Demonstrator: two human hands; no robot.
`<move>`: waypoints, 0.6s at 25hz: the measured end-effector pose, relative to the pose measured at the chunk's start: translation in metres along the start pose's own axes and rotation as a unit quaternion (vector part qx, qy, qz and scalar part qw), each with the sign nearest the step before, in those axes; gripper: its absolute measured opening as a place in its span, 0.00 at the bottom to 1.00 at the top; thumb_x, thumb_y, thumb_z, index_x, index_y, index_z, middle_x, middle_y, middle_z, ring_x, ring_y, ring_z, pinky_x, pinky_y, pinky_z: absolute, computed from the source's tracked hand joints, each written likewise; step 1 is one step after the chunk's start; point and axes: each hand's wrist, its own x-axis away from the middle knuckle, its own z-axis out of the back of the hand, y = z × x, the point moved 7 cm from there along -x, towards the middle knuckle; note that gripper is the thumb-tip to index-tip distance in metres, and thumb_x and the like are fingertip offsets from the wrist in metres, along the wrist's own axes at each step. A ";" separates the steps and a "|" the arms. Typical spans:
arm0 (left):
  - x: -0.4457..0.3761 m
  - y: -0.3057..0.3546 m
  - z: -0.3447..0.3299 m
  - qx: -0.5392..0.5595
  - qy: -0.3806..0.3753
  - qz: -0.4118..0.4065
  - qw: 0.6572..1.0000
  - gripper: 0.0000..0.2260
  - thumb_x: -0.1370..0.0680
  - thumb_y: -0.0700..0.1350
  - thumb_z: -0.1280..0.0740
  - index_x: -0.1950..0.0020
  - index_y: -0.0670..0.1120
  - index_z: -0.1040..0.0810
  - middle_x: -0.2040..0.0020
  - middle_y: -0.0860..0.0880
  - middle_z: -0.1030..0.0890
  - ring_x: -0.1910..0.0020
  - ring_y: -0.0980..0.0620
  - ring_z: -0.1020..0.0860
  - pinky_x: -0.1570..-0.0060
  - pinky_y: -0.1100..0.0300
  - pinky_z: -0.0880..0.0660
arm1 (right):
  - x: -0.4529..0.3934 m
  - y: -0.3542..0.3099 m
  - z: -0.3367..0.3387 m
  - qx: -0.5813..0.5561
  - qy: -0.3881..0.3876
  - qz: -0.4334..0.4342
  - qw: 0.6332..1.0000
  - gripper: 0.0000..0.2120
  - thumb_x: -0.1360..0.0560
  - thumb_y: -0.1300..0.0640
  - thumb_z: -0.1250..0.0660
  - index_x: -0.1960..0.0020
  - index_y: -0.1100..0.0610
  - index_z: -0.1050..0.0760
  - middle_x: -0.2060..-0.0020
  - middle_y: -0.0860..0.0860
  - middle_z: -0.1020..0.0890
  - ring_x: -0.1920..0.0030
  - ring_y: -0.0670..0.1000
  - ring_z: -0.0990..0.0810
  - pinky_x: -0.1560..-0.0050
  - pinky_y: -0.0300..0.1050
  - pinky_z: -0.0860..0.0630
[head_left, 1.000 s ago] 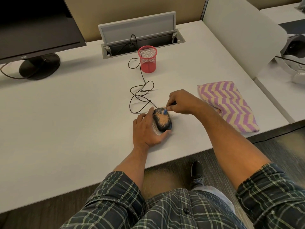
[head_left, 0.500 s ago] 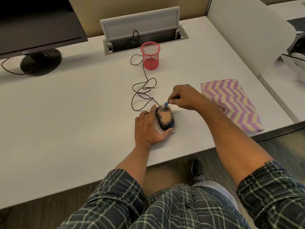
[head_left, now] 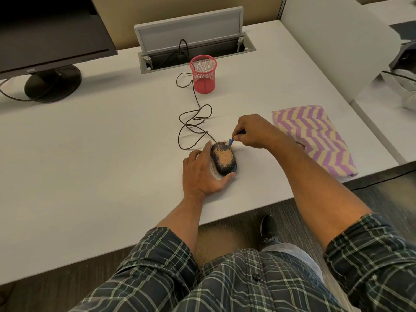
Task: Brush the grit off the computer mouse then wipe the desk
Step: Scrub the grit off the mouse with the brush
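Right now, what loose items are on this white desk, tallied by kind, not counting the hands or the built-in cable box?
Black monitor on a round stand: 1
Red mesh pen cup: 1
Black corded computer mouse, grit-covered: 1
Small blue brush: 1
Purple-and-yellow zigzag folded cloth: 1
Total: 5

Far left we see a black monitor (head_left: 45,30) on a round stand (head_left: 53,83), w/ a thin cable curving off its base. Far centre there's an open grey cable hatch (head_left: 191,37), and just in front of it a red mesh pen cup (head_left: 203,74), upright. At far right, beyond a white divider panel (head_left: 337,46), we make out the next workstation, w/ white gear we can't identify.
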 end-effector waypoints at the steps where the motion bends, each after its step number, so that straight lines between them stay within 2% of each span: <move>1: 0.000 0.000 0.000 0.002 0.001 0.001 1.000 0.50 0.36 0.77 0.34 0.22 0.48 0.34 0.36 0.49 0.21 0.37 0.46 0.27 0.40 0.50 0.30 | 0.001 0.000 -0.001 -0.006 -0.005 0.002 1.000 0.08 0.25 0.60 0.30 0.49 0.56 0.14 0.59 0.46 0.20 0.56 0.48 0.22 0.63 0.36 0.32; 5: 0.000 0.000 0.000 0.003 0.000 0.003 1.000 0.50 0.36 0.77 0.34 0.22 0.48 0.34 0.36 0.49 0.21 0.37 0.47 0.28 0.40 0.51 0.31 | 0.003 0.001 0.001 -0.006 -0.005 0.000 1.000 0.07 0.25 0.61 0.29 0.49 0.57 0.14 0.64 0.41 0.24 0.62 0.45 0.24 0.66 0.34 0.35; 7: -0.001 0.000 0.000 0.002 0.002 0.004 1.000 0.50 0.36 0.77 0.34 0.22 0.48 0.34 0.36 0.49 0.21 0.37 0.47 0.28 0.40 0.51 0.31 | 0.002 0.000 0.004 -0.009 -0.007 0.010 1.000 0.07 0.25 0.61 0.29 0.49 0.56 0.14 0.65 0.40 0.26 0.61 0.45 0.24 0.65 0.35 0.35; 10: -0.002 0.000 -0.001 -0.001 0.001 0.003 1.000 0.50 0.36 0.77 0.33 0.23 0.49 0.35 0.36 0.51 0.21 0.38 0.48 0.28 0.43 0.51 0.31 | -0.002 -0.013 0.009 0.009 0.020 0.030 0.999 0.07 0.24 0.58 0.30 0.48 0.54 0.14 0.62 0.42 0.27 0.55 0.48 0.25 0.59 0.41 0.32; 15: -0.002 0.000 -0.001 0.003 0.007 0.004 1.000 0.48 0.36 0.76 0.32 0.24 0.51 0.35 0.38 0.52 0.21 0.40 0.48 0.28 0.44 0.51 0.30 | -0.008 -0.033 -0.007 0.074 -0.032 0.047 0.996 0.10 0.26 0.60 0.32 0.48 0.55 0.15 0.54 0.48 0.21 0.50 0.53 0.22 0.54 0.49 0.24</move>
